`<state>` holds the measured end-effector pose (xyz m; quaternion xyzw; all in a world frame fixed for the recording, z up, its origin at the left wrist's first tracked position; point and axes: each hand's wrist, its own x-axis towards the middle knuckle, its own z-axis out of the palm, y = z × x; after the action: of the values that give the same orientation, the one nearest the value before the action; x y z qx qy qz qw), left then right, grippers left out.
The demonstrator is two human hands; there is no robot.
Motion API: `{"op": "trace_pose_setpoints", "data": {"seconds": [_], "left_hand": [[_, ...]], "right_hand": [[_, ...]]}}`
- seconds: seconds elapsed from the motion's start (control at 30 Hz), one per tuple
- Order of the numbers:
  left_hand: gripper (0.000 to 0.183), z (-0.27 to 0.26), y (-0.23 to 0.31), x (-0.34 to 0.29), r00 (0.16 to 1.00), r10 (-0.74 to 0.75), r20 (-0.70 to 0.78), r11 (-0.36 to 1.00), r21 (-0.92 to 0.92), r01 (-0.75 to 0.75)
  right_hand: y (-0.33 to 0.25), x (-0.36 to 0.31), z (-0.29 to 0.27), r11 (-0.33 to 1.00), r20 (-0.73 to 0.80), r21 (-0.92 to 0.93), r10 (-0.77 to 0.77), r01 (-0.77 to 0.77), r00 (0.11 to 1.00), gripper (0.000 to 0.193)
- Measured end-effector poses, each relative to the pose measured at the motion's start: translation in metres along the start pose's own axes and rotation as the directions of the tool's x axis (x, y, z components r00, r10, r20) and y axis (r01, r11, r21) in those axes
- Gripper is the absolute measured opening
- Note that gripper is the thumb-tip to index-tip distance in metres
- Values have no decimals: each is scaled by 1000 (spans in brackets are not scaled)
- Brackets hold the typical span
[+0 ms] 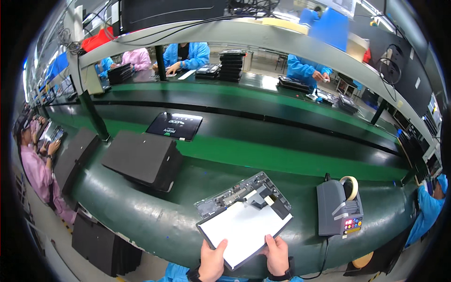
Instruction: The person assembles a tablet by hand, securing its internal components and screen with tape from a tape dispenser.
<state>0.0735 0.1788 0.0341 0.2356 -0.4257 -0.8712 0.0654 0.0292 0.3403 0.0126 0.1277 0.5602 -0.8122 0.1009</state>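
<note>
A flat panel (pixel 246 230) with a white face and dark edges is held low over the green bench, tilted. My left hand (pixel 213 261) grips its lower left edge, the thumb lying on the white face. On the lower right edge, my right hand (pixel 276 256) is closed in the same way. Just beyond the panel, partly covered by it, lies an opened tablet body (pixel 230 193) with its circuit board and inner parts showing. Black and pale strips lie where the two overlap; whether they are joined there I cannot tell.
A grey tape dispenser (pixel 332 209) with a tape roll stands at right. Stacked dark foam sheets (pixel 141 157) are at left. Behind them, a tablet with a lit screen (pixel 174 126) rests on the green belt (pixel 263 162). Several co-workers sit across and at both sides; a metal shelf beam (pixel 206 35) spans overhead.
</note>
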Motion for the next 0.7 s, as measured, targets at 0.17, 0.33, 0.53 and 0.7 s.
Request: {"op": "trace_pose_setpoints", "data": {"seconds": [0.17,0.33,0.53,0.7], "left_hand": [[40,-53,4,15,1000,-1,31,988,157,-4],[37,-79,56,23,984,-163,78,762,643,76],[16,-56,116,43,949,219,229,72,966,-250],[12,-45,103,98,833,198,517,101,834,-542]], "right_hand": [[-10,-11,-7,993,-1,-4,115,-115,993,22],[-15,3,-16,992,-34,12,125,-124,992,24],[-9,9,-11,981,31,-121,156,-151,987,30],[-10,5,4,982,55,60,176,-179,983,29]]}}
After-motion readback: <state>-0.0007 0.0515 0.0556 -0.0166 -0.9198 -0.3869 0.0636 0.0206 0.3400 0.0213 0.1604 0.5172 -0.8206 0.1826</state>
